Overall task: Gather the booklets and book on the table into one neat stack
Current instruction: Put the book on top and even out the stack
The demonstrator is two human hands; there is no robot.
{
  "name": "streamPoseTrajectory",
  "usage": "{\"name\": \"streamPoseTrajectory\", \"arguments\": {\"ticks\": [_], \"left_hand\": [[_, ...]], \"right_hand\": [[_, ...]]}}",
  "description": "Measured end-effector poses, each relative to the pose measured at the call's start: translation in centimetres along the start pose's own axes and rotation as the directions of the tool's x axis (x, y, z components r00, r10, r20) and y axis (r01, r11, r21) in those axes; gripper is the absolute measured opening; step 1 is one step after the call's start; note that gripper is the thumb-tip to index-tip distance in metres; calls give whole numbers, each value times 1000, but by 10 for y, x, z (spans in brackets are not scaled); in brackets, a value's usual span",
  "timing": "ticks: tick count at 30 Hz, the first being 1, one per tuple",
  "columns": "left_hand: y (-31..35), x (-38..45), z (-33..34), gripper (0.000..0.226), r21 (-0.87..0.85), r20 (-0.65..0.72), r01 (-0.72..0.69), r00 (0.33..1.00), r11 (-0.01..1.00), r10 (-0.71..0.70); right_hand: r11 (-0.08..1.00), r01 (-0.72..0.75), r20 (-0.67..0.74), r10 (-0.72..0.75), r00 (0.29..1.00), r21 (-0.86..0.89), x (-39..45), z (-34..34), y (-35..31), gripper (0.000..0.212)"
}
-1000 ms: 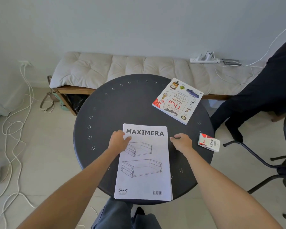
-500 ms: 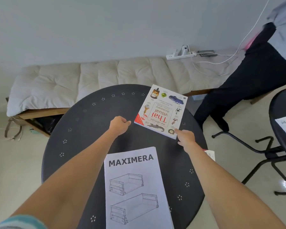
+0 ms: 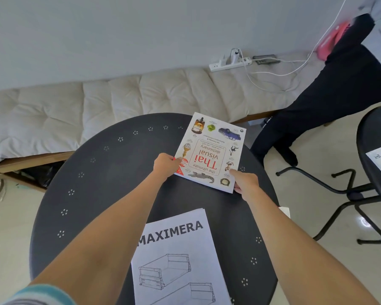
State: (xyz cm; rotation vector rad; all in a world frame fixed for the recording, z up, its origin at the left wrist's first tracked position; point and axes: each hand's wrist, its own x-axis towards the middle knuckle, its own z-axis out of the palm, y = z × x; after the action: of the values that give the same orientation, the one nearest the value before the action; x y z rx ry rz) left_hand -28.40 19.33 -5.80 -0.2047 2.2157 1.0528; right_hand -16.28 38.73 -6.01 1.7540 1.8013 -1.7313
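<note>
The white "Thai visual dictionary" book [image 3: 211,150] lies upside down to me at the far right of the round black table [image 3: 101,183]. My left hand [image 3: 165,165] grips its near left corner, thumb on the cover. My right hand [image 3: 245,181] pinches its near right corner. The white "MAXIMERA" booklets [image 3: 178,258] lie in a pile at the table's near edge, between my forearms, with the edges of lower sheets showing at the top.
A cushioned bench [image 3: 119,102] runs along the wall behind the table, with a power strip [image 3: 230,62] and cables on it. A person in dark trousers [image 3: 339,95] stands at the right. A second black table [image 3: 376,150] with papers is at the far right.
Both hands left the MAXIMERA booklets and reached forward to the book; they now grip its two near corners. The view has tilted forward and right.
</note>
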Motion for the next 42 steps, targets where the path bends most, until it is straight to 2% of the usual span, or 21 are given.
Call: {"name": "streamPoseTrajectory", "arguments": {"ticks": [2, 5, 9, 11, 14, 16, 19, 23, 26, 29, 34, 37, 40, 42], "left_hand": [[-2, 3, -2, 20, -31, -10, 22, 1000, 999, -22], [-9, 0, -9, 29, -91, -22, 55, 998, 994, -58], [-25, -17, -15, 27, -309, -81, 102, 988, 946, -132], [-31, -27, -17, 24, -501, -65, 141, 978, 854, -199], [-37, -48, -17, 21, -748, -30, 173, 956, 640, -293], [-41, -68, -15, 13, -835, -38, 144, 948, 531, -317], [-52, -102, -7, 9, -882, -16, 119, 959, 456, -282], [-73, -146, 12, 31, -861, -11, 44, 994, 506, -105], [-92, -169, 12, 35, -859, -63, 16, 988, 511, -138], [-112, -190, 1, 32, -852, -71, -7, 992, 523, -102], [-154, -232, -34, 29, -786, -26, -40, 999, 617, 31], [-183, -255, -61, 36, -737, 64, -17, 993, 676, 95], [-206, -268, -83, 36, -693, 177, 27, 975, 720, 134], [-214, -270, -91, 38, -650, 248, 53, 957, 758, 147]], "right_hand": [[1000, -17, 49, 17, 999, 7, -1, -3, -1, 7], [997, -58, 176, 49, 983, 49, -11, -8, 0, 21], [992, -86, 310, 53, 949, 96, -32, -9, 5, 28], [989, -85, 370, 34, 928, 123, -44, -8, 7, 30], [983, -78, 418, 3, 908, 164, -64, -6, 12, 28], [977, -87, 434, -7, 901, 196, -81, -4, 18, 26], [959, -136, 477, 2, 879, 248, -108, 3, 32, 19], [957, -154, 512, 7, 859, 245, -142, 10, 53, 20], [966, -148, 567, 2, 824, 211, -162, 5, 71, 21], [968, -118, 622, -47, 782, 221, -172, -3, 87, 27], [916, -130, 520, -95, 849, 380, -166, -33, 94, 29], [962, -75, 538, -82, 839, 263, -160, -56, 95, 35], [999, 38, 624, -54, 780, 38, -157, -65, 100, 44], [995, 93, 664, -49, 746, -32, -159, -62, 105, 46]]}}
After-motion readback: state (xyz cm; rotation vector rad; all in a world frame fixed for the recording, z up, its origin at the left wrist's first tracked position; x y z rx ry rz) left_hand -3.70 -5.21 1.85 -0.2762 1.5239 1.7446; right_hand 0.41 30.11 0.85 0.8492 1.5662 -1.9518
